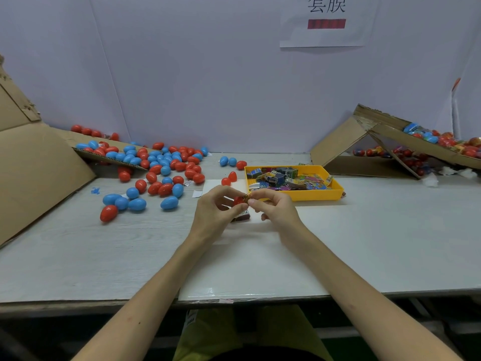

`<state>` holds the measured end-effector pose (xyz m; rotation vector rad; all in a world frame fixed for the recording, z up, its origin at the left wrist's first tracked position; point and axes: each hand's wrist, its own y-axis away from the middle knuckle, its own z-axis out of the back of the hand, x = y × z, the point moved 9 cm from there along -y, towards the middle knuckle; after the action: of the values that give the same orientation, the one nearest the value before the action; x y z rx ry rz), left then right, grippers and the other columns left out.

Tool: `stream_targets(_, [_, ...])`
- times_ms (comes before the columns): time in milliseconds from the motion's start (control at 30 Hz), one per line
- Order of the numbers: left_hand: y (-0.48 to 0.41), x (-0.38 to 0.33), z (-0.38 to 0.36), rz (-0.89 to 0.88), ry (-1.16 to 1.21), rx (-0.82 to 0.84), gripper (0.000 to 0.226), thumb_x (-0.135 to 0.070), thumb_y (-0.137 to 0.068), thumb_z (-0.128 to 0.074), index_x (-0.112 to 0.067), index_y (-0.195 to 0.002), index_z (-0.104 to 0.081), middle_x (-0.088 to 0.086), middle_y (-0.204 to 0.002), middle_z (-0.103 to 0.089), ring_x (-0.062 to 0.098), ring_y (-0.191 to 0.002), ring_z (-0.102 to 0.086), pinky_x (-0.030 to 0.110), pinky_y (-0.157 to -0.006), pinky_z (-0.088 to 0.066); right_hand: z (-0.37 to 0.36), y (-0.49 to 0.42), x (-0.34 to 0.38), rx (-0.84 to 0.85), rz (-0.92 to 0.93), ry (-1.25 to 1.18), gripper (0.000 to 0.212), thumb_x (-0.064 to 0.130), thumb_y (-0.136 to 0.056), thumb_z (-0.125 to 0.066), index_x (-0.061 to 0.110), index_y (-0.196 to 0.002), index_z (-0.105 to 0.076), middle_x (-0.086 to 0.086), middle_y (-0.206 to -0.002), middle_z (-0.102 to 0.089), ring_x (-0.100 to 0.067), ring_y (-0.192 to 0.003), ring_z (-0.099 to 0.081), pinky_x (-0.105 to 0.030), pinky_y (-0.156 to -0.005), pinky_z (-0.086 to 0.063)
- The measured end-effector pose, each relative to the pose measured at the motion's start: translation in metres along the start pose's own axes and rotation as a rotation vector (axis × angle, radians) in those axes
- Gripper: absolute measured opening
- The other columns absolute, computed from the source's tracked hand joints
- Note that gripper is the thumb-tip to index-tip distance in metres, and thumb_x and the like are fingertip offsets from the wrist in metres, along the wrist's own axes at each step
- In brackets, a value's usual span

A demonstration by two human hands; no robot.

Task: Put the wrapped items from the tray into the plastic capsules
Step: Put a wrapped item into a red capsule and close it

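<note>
The person's two hands meet over the middle of the counter (390, 230), a little way in from the near edge and just in front of the yellow tray (312, 196). The left hand (217, 208) has its fingers curled round a red capsule (238, 201), its grip closed on it from the left so that only part of the red shell shows. The right hand (277, 208) pinches a small wrapped item (246, 197) between thumb and forefinger in a tight grip and holds it right against the top of the capsule; whether it is already partly inside I cannot tell. Just below the hands a dark packet (242, 217) shows down at the counter, half hidden by the left fingers. The tray sits toward the far edge, right of the middle, with a heap of bright packets (286, 178) in it. Red and blue loose capsules (161, 162) are scattered over the far left part of the counter, spilling from a flattened cardboard box (39, 165) at the left edge, and a few lie between that scatter and the tray. At the far right corner a second cardboard box (338, 144) lies tipped, with more coloured capsules (442, 138) in it. A white sheet (247, 272) lies under the hands and runs to the near edge, and a paper sign (325, 35) hangs on the wall behind.
</note>
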<state>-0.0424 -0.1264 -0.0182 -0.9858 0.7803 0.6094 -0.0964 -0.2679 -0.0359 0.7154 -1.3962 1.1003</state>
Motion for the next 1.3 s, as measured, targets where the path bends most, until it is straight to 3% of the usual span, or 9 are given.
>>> stream_targets(133, [0.001, 0.002, 0.0, 0.02, 0.041, -0.003, 0.018, -0.015, -0.079, -0.081, -0.012, -0.093, -0.071, 0.004, -0.095, -0.073, 0.014, -0.08, -0.073, 0.026, -0.071, -0.06, 0.001, 0.0, 0.004, -0.018, 0.051, 0.024, 0.021, 0.009, -0.086, -0.073, 0.029, -0.082, -0.068, 0.004, -0.082, -0.067, -0.006, -0.072, -0.059, -0.009, -0.053, -0.044])
stream_targets(300, [-0.001, 0.01, 0.002, 0.116, 0.164, -0.022, 0.016, -0.015, -0.081, -0.079, -0.006, -0.092, -0.073, 0.007, -0.091, -0.074, 0.016, -0.079, -0.074, 0.026, -0.07, -0.06, 0.009, 0.003, 0.011, -0.126, 0.156, 0.132, 0.02, 0.021, -0.082, -0.078, 0.022, -0.097, -0.064, 0.006, -0.092, -0.062, -0.008, -0.078, -0.06, -0.011, -0.06, -0.048])
stream_targets(467, [-0.002, 0.017, 0.009, 0.219, 0.418, -0.098, 0.005, -0.011, -0.083, -0.076, -0.012, -0.088, -0.074, 0.003, -0.084, -0.076, 0.022, -0.078, -0.074, 0.025, -0.067, -0.059, 0.006, 0.008, 0.019, -0.162, 0.292, 0.258, 0.019, 0.024, -0.08, -0.08, 0.022, -0.079, -0.062, 0.007, -0.077, -0.065, -0.004, -0.066, -0.061, -0.013, -0.057, -0.046])
stream_targets(700, [0.004, 0.03, -0.006, 0.444, 0.678, 0.01, 0.035, -0.024, -0.072, -0.076, -0.005, -0.101, -0.072, 0.011, -0.099, -0.076, 0.026, -0.094, -0.074, 0.026, -0.073, -0.06, 0.001, 0.014, 0.022, -0.169, 0.357, 0.336, 0.034, 0.034, -0.073, -0.085, 0.019, -0.098, -0.068, 0.007, -0.078, -0.07, -0.007, -0.065, -0.066, -0.019, -0.06, -0.054])
stream_targets(900, [0.005, 0.023, -0.007, 0.444, 0.668, -0.02, 0.036, -0.027, -0.073, -0.074, -0.006, -0.102, -0.073, 0.013, -0.102, -0.075, 0.027, -0.096, -0.073, 0.028, -0.079, -0.06, 0.005, 0.022, 0.034, -0.255, 0.49, 0.338, 0.031, 0.029, -0.077, -0.083, 0.016, -0.102, -0.071, 0.005, -0.082, -0.071, -0.008, -0.069, -0.067, -0.018, -0.06, -0.054])
stream_targets(1133, [0.007, 0.012, -0.041, 0.566, 1.024, -0.093, 0.03, -0.023, -0.087, -0.07, -0.006, -0.111, -0.069, 0.011, -0.105, -0.075, 0.018, -0.094, -0.074, 0.023, -0.071, -0.059, 0.015, 0.03, 0.048, -0.395, 0.638, 0.384, 0.04, 0.02, -0.08, -0.081, 0.009, -0.117, -0.07, 0.008, -0.103, -0.068, -0.004, -0.08, -0.066, -0.01, -0.075, -0.051])
stream_targets(1300, [0.011, 0.016, -0.06, 0.62, 1.186, -0.112, 0.033, -0.025, -0.078, -0.074, -0.004, -0.104, -0.073, 0.013, -0.105, -0.075, 0.018, -0.094, -0.074, 0.022, -0.068, -0.058, 0.019, 0.03, 0.047, -0.419, 0.64, 0.421, 0.04, 0.014, -0.078, -0.081, 0.004, -0.116, -0.07, -0.004, -0.103, -0.073, -0.003, -0.084, -0.064, -0.012, -0.081, -0.052])
